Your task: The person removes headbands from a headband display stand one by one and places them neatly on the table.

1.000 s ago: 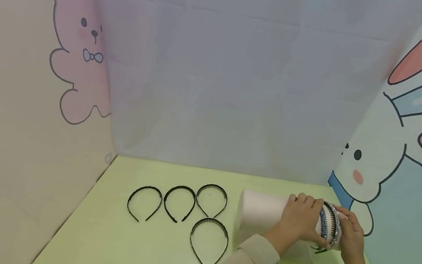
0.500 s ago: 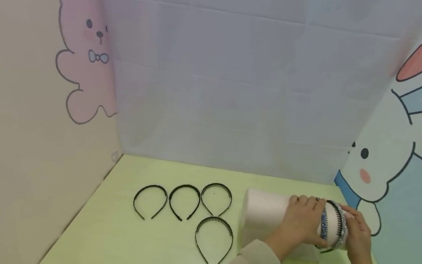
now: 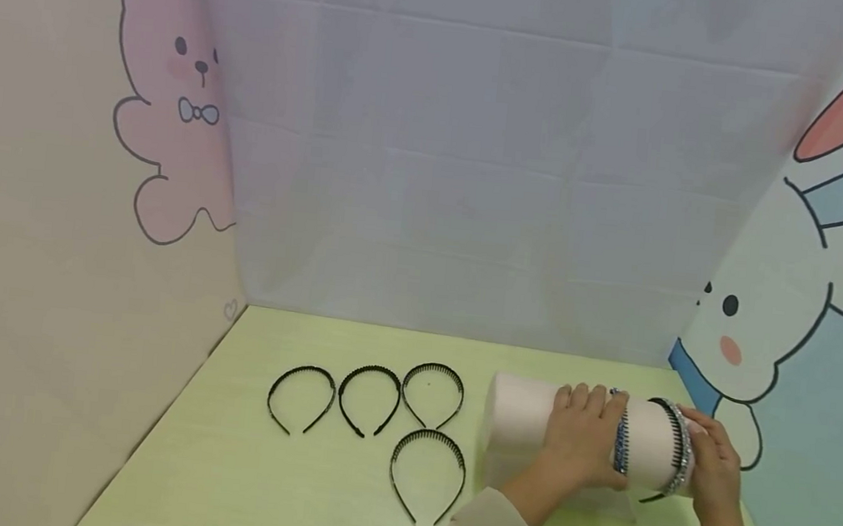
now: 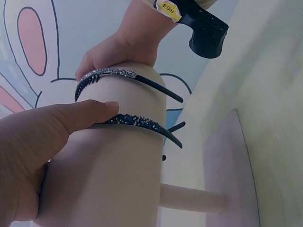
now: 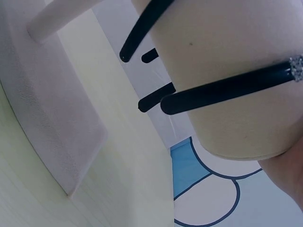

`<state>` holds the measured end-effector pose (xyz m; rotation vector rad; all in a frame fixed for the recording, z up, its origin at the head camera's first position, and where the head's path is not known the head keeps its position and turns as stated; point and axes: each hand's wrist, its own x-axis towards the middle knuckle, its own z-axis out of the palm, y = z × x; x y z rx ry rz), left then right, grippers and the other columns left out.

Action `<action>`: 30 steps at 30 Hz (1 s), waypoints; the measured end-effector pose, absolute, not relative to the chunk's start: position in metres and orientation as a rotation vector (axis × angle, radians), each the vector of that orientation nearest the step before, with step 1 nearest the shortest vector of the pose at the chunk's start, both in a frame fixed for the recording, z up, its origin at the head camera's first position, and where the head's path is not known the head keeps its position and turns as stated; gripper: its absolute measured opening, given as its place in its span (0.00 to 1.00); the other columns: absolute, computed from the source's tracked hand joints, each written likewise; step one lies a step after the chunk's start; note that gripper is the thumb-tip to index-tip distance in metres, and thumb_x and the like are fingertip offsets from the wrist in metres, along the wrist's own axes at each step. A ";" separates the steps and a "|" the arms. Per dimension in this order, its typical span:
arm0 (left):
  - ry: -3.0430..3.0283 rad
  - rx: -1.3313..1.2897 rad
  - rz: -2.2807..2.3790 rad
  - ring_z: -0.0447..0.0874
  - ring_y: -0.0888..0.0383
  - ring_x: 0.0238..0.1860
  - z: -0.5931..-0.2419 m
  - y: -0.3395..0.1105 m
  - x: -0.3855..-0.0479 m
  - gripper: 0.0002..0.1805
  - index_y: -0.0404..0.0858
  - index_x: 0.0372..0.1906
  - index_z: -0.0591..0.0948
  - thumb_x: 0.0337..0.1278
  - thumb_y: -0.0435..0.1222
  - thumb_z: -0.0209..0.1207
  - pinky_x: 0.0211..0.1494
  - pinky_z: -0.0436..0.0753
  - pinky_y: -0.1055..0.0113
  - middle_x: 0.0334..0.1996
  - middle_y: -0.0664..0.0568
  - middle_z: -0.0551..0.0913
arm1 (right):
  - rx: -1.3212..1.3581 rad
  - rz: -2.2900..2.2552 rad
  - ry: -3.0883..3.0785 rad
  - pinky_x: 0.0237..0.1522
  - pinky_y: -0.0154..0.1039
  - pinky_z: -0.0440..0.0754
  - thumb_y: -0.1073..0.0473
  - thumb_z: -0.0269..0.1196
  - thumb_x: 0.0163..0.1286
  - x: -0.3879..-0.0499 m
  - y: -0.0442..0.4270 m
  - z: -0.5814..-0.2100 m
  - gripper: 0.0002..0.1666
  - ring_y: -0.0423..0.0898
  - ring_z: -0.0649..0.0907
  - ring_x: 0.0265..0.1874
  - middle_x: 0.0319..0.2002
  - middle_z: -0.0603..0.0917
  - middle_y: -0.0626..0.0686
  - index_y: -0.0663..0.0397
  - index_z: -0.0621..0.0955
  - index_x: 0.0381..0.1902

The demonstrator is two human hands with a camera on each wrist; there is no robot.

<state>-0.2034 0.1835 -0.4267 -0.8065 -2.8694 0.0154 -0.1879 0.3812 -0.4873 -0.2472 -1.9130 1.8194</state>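
A white padded cylinder [image 3: 521,414], a headband display stand, lies sideways on a short post [image 4: 189,197]. My left hand [image 3: 581,440] reaches over its top, fingers behind and thumb in front, gripping a blue glittery headband [image 3: 621,449] that sits around the cylinder. In the left wrist view the thumb lies on that band's sparkly edge. Nearer the cylinder's right end sits a silver glittery headband [image 3: 684,457] with black comb teeth. My right hand [image 3: 715,472] holds that end, beside the silver band; its fingertips are partly hidden. Black band tips [image 5: 218,92] stick out below the cylinder.
Several black toothed headbands, among them one at the far left [image 3: 313,368] and one in front [image 3: 431,433], lie on the pale green table [image 3: 258,491]. The stand's flat base [image 4: 232,165] rests on the table. Cartoon-printed walls [image 3: 761,343] enclose the sides.
My left hand has slid left along the cylinder with the blue headband, widening its gap from the silver one. The silver band sits slightly farther right than a second ago, with my right hand.
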 end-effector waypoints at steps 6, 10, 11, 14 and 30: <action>-2.864 -0.812 0.000 0.53 0.60 0.64 -0.423 0.173 -0.204 0.61 0.55 0.71 0.49 0.26 0.72 0.61 0.65 0.52 0.61 0.64 0.63 0.57 | -0.316 1.834 -1.919 0.38 0.23 0.66 0.57 0.53 0.71 -0.183 0.371 -0.468 0.14 0.30 0.72 0.43 0.40 0.79 0.31 0.48 0.82 0.49; -2.880 -0.813 0.012 0.51 0.60 0.66 -0.422 0.169 -0.204 0.62 0.55 0.72 0.48 0.27 0.72 0.61 0.66 0.50 0.61 0.66 0.63 0.56 | -0.351 1.851 -1.916 0.37 0.24 0.66 0.57 0.53 0.71 -0.183 0.371 -0.466 0.14 0.30 0.72 0.43 0.40 0.78 0.30 0.46 0.82 0.49; -2.884 -0.814 0.010 0.51 0.60 0.66 -0.422 0.168 -0.205 0.62 0.55 0.72 0.48 0.27 0.72 0.61 0.66 0.50 0.61 0.66 0.63 0.55 | -0.355 1.851 -1.919 0.37 0.24 0.66 0.57 0.53 0.71 -0.184 0.371 -0.466 0.14 0.30 0.72 0.43 0.40 0.78 0.30 0.46 0.82 0.49; -2.890 -0.817 -0.006 0.50 0.60 0.67 -0.423 0.164 -0.205 0.63 0.54 0.72 0.47 0.27 0.71 0.62 0.67 0.49 0.61 0.67 0.62 0.55 | -0.338 1.847 -1.922 0.37 0.23 0.66 0.58 0.52 0.71 -0.183 0.371 -0.467 0.14 0.29 0.72 0.43 0.41 0.78 0.30 0.47 0.81 0.50; -2.839 -0.844 -0.048 0.54 0.60 0.66 -0.423 0.147 -0.204 0.60 0.52 0.71 0.50 0.30 0.70 0.61 0.66 0.52 0.63 0.66 0.62 0.58 | -0.218 1.859 -1.889 0.37 0.25 0.67 0.56 0.54 0.70 -0.187 0.380 -0.486 0.15 0.32 0.73 0.44 0.44 0.79 0.34 0.50 0.81 0.51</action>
